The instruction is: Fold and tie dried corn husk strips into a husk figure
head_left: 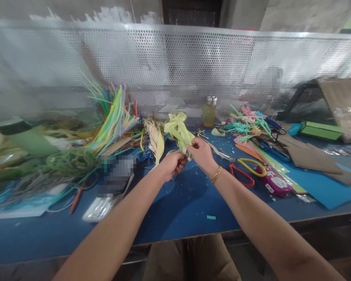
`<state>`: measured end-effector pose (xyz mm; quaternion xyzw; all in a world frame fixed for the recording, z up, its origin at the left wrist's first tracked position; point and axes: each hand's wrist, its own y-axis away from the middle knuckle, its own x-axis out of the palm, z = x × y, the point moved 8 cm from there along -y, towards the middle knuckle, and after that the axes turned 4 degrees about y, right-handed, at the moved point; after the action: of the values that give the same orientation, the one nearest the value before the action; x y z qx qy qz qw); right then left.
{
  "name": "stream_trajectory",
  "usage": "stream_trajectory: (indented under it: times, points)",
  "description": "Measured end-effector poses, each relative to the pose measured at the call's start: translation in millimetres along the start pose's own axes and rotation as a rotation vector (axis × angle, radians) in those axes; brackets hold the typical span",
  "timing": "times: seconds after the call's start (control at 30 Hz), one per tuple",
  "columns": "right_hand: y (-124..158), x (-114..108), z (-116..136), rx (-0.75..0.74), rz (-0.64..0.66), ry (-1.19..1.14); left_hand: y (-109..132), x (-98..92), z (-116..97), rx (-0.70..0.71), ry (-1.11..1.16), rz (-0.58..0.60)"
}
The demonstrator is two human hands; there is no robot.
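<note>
A pale green, husk-like bundle (178,128) with crumpled, folded leaves stands over the middle of the blue table. My left hand (174,164) is closed around its narrow lower end, the fingers curled in. On the other side, my right hand (202,154) pinches the same end, thumb and fingertips together; a gold bracelet circles that wrist. Just left of the bundle lies a cream, dry husk piece (156,141). Scissors (251,168) with one yellow and one red handle lie to the right of my right hand, blades pointing towards it.
Colourful strips (114,117) and green twine (73,162) crowd the left. A glass bottle (210,113) stands by the perforated metal screen (187,62). Rightward lie a purple box (275,181), blue paper (324,187) and brown cardboard (307,154). A phone-like object (117,175) lies left of my left hand.
</note>
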<state>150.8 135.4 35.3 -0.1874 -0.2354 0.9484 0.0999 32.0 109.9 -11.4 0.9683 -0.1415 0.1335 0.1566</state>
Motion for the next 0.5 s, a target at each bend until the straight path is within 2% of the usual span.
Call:
stream_trajectory:
  times: [0.1, 0.2, 0.37, 0.5]
  points:
    - [1, -1, 5, -0.048, -0.005, 0.055, 3, 4.5, 0, -0.025, 0.007, 0.055]
    - [1, -3, 4, -0.016, -0.018, -0.006, 4, 5.4, -5, 0.036, -0.022, 0.076]
    - [5, 11, -18, 0.364, 0.114, -0.478, 0, -2.3, -5, 0.066, 0.059, 0.018]
    - [10, 18, -18, 0.477, 0.202, -0.622, -4, -7.6, -6, 0.116, 0.136, -0.033]
